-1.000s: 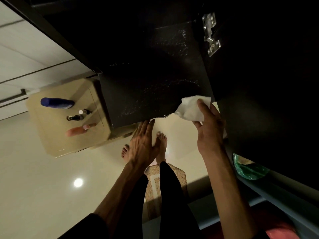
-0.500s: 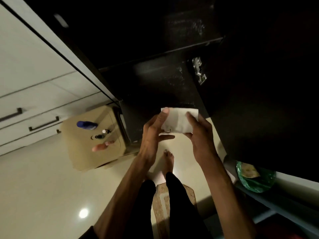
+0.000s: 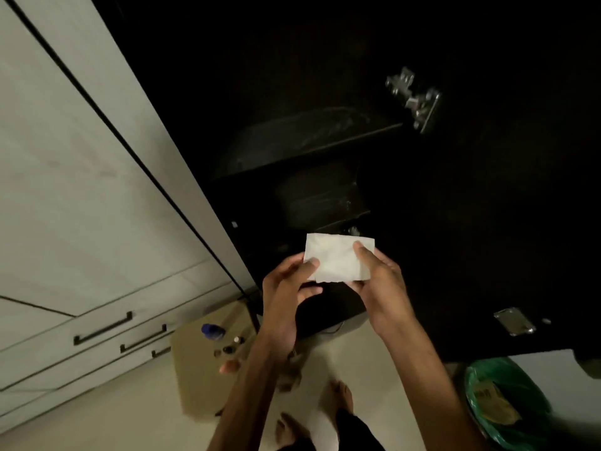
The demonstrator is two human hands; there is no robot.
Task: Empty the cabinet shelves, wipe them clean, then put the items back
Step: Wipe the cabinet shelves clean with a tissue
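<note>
- Head view, purpose of the hold: both hands carry a folded white wipe flat and square in front of the open dark cabinet. Judged from the task, the sheet is being folded or turned to a fresh face for the wiping step.
- Head view, the shelves: an upper shelf and a lower shelf lie well above the wipe and apart from it. Both appear bare and carry pale streaks; the interior is too dark to say more.
- Head view, removed items: a blue bottle and several small bottles stand on a beige stool on the floor, left of the cabinet, probably set aside so that the shelves can be wiped.
- Head view, left hand: thumb on the front of the wipe at its left edge, fingers curled behind, so the hand pinches the sheet.
- Head view, right hand: thumb pressed on the front near the right edge, fingers behind; it likewise pinches the wipe.
- Head view, surroundings: a green-lined bin stands at lower right.
</note>
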